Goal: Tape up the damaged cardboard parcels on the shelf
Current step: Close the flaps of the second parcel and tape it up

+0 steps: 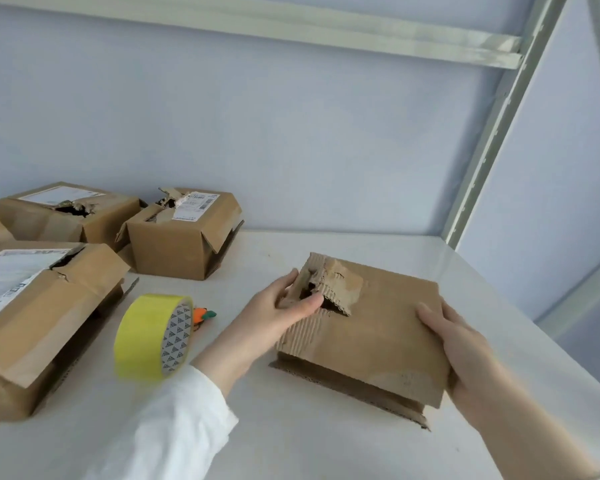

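A flat cardboard parcel [378,327] with a torn hole in its top lies on the white shelf [291,438] at centre right. My left hand [278,313] grips its left edge, with the thumb pressed on the torn flap beside the hole. My right hand [454,344] holds the parcel's right edge, fingers lying on top. A roll of yellow tape [153,337] stands on its edge to the left of my left hand.
Three more torn parcels stand at the left: a large one [42,323] in front, one at the back left [63,213] and one [184,233] behind the tape. A small orange object [201,315] lies by the roll. A shelf upright [492,133] rises at the right.
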Demonstrator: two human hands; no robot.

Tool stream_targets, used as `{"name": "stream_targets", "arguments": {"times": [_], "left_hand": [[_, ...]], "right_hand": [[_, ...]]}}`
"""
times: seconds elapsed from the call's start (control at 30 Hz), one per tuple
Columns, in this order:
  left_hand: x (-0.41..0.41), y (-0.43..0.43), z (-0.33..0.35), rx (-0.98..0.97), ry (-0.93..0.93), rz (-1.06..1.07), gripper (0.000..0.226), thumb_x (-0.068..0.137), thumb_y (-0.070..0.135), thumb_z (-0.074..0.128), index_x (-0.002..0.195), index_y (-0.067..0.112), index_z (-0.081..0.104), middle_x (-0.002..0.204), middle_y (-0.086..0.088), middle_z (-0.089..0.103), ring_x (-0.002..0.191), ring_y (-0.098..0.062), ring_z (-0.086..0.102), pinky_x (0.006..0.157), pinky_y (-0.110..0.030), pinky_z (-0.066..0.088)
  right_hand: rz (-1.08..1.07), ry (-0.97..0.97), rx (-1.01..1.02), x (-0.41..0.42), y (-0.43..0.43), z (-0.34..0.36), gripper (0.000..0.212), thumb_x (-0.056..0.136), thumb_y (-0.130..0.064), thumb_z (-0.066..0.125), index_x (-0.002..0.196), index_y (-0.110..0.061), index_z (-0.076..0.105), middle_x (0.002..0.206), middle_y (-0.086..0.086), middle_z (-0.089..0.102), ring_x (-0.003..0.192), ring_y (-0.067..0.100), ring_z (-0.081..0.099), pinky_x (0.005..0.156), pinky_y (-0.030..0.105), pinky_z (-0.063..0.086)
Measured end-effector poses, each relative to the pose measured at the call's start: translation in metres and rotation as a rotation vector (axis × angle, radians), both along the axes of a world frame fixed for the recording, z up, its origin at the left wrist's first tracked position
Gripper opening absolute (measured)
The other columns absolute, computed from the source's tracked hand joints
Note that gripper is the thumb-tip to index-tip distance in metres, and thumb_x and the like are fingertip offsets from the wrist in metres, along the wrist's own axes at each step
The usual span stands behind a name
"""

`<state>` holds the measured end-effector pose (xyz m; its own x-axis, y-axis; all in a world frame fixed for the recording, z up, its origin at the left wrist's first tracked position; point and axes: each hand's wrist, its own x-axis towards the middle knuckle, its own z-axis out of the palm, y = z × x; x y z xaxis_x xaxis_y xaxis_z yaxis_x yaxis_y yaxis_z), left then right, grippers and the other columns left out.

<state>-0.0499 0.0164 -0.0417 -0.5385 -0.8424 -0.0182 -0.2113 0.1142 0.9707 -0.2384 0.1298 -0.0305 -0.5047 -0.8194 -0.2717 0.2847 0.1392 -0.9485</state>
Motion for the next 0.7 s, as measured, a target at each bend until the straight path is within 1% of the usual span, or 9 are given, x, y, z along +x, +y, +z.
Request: {"name": "stream_targets", "arguments": {"times": [0.1, 0.2, 0.3, 0.37, 0.43, 0.5, 0.57, 0.67, 0.7], "left_hand": [[0.003, -0.030, 0.006, -0.081, -0.092, -0.051, 0.051, 0.082, 0.047, 0.059, 0.131, 0.040, 0.047, 0.130, 0.016, 0.051, 0.122, -0.002, 0.044, 0.091, -0.013, 0.034], [0.003, -0.039, 0.012, -0.100, -0.098, -0.029, 0.029, 0.095, 0.028, 0.053, 0.123, 0.039, 0.052, 0.119, 0.014, 0.057, 0.109, 0.004, 0.050, 0.081, -0.004, 0.035], [-0.003, -0.033, 0.015, -0.135, -0.028, 0.095, 0.025, 0.098, 0.032, 0.047, 0.121, 0.031, 0.057, 0.115, 0.020, 0.056, 0.097, 0.015, 0.047, 0.080, -0.006, 0.033], [-0.012, -0.026, 0.016, -0.169, -0.054, 0.142, 0.024, 0.095, 0.042, 0.049, 0.114, 0.031, 0.059, 0.106, 0.023, 0.057, 0.092, 0.016, 0.048, 0.074, -0.004, 0.033], [-0.023, -0.022, 0.017, -0.224, -0.146, 0.155, 0.027, 0.091, 0.046, 0.052, 0.109, 0.028, 0.060, 0.100, 0.019, 0.059, 0.091, 0.006, 0.053, 0.071, -0.006, 0.035], [-0.029, -0.023, 0.019, -0.269, -0.217, 0.172, 0.023, 0.091, 0.044, 0.055, 0.103, 0.025, 0.060, 0.091, 0.017, 0.060, 0.085, 0.002, 0.054, 0.066, -0.007, 0.037], [-0.028, -0.026, 0.021, -0.283, -0.266, 0.180, 0.017, 0.090, 0.037, 0.059, 0.102, 0.025, 0.061, 0.088, 0.018, 0.059, 0.080, 0.006, 0.052, 0.061, -0.003, 0.037], [-0.022, -0.031, 0.026, -0.252, -0.276, 0.081, 0.024, 0.090, 0.020, 0.061, 0.113, 0.024, 0.059, 0.110, 0.012, 0.058, 0.083, 0.013, 0.051, 0.060, 0.003, 0.034], [-0.022, -0.030, 0.028, -0.255, -0.283, 0.040, 0.025, 0.091, 0.015, 0.059, 0.115, 0.023, 0.059, 0.111, 0.011, 0.057, 0.078, 0.017, 0.051, 0.059, 0.002, 0.034]], "right_hand": [[-0.048, 0.082, 0.007, 0.018, 0.013, -0.013, 0.080, 0.083, -0.030, 0.067, 0.146, -0.032, 0.018, 0.137, -0.001, 0.046, 0.114, 0.016, 0.052, 0.101, 0.040, 0.040], [-0.104, 0.211, 0.102, 0.016, 0.019, -0.010, 0.098, 0.073, -0.044, 0.072, 0.147, -0.034, 0.009, 0.151, -0.003, 0.020, 0.131, 0.019, 0.035, 0.110, 0.042, 0.029], [-0.148, 0.378, 0.097, -0.010, 0.006, 0.005, 0.074, 0.080, -0.047, 0.064, 0.143, -0.031, 0.029, 0.150, -0.003, 0.025, 0.134, 0.017, 0.032, 0.106, 0.034, 0.026], [0.019, 0.442, 0.125, -0.028, -0.006, 0.014, 0.048, 0.084, -0.050, 0.059, 0.127, -0.029, 0.053, 0.137, -0.006, 0.047, 0.125, 0.015, 0.044, 0.106, 0.031, 0.031], [0.207, 0.474, 0.202, -0.042, -0.016, 0.020, 0.035, 0.084, -0.052, 0.058, 0.109, -0.028, 0.066, 0.114, -0.008, 0.065, 0.109, 0.012, 0.057, 0.099, 0.031, 0.041], [0.307, 0.521, 0.255, -0.050, -0.019, 0.021, 0.033, 0.084, -0.049, 0.059, 0.103, -0.025, 0.070, 0.098, -0.007, 0.070, 0.095, 0.010, 0.063, 0.085, 0.024, 0.048], [0.350, 0.554, 0.280, -0.049, -0.013, 0.021, 0.029, 0.085, -0.044, 0.061, 0.099, -0.021, 0.072, 0.090, -0.005, 0.071, 0.087, 0.010, 0.065, 0.078, 0.024, 0.053], [0.483, 0.536, 0.288, -0.039, 0.012, 0.011, 0.025, 0.083, -0.039, 0.063, 0.096, -0.018, 0.069, 0.093, -0.005, 0.071, 0.082, 0.010, 0.068, 0.067, 0.024, 0.056], [0.508, 0.546, 0.287, -0.037, 0.016, 0.007, 0.026, 0.081, -0.042, 0.063, 0.097, -0.021, 0.068, 0.097, -0.009, 0.070, 0.083, 0.008, 0.069, 0.071, 0.024, 0.056]]}}
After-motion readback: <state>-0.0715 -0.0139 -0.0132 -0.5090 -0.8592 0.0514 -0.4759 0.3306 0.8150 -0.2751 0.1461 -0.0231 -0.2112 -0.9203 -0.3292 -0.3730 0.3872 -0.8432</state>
